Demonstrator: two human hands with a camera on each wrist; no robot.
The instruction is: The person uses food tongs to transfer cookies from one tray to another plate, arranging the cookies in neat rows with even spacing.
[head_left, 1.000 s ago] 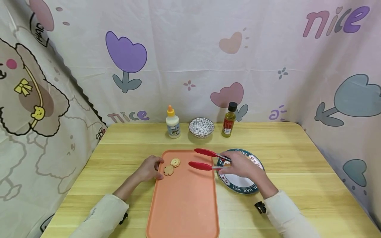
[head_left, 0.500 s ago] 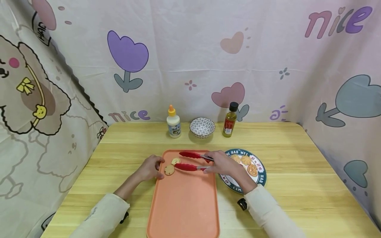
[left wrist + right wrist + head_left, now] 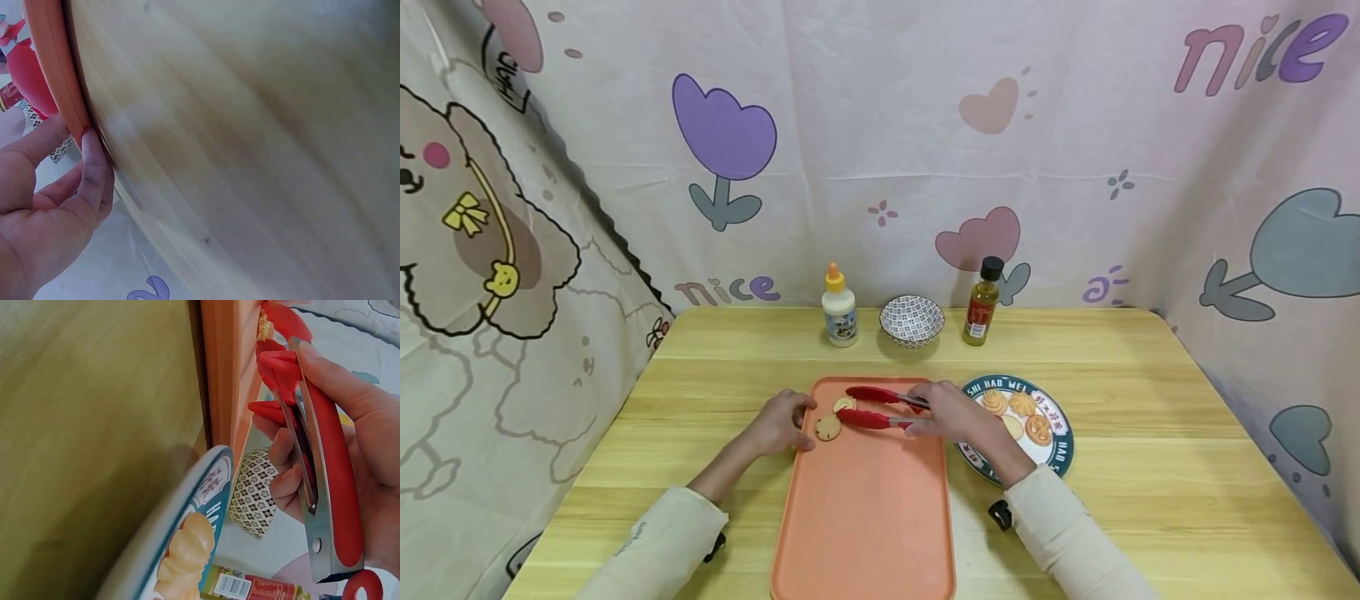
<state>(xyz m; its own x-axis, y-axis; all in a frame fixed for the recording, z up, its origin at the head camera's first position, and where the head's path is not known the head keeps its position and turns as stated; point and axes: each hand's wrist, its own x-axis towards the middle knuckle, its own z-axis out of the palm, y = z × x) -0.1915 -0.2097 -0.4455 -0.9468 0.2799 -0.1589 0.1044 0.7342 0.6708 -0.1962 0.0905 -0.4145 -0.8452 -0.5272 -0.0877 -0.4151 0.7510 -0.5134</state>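
My left hand (image 3: 778, 425) pinches the left rim of an orange tray (image 3: 872, 517), thumb on one side and fingers on the other in the left wrist view. In my right hand (image 3: 953, 410) are red-and-silver tongs (image 3: 865, 419), gripped around the handles. The tongs' tips are spread about a round, ridged cookie (image 3: 844, 404) near the tray's far left corner; whether they touch it cannot be told. A flat round cookie (image 3: 828, 428) lies just in front of it. To the right, a green-rimmed plate (image 3: 1063, 454) bears several cookies, partly hidden by my right arm.
A white squeeze bottle (image 3: 840, 319) with a yellow cap, a patterned bowl (image 3: 912, 322) and an oil bottle (image 3: 980, 308) with a black cap stand along the back of the wooden table (image 3: 1097, 358). Printed cloth hangs behind and at the sides.
My right hand has moved left with the tongs, from over the plate to the ridged cookie, and the tips have come closer together. More of the plate shows. My left hand stays on the tray's rim.
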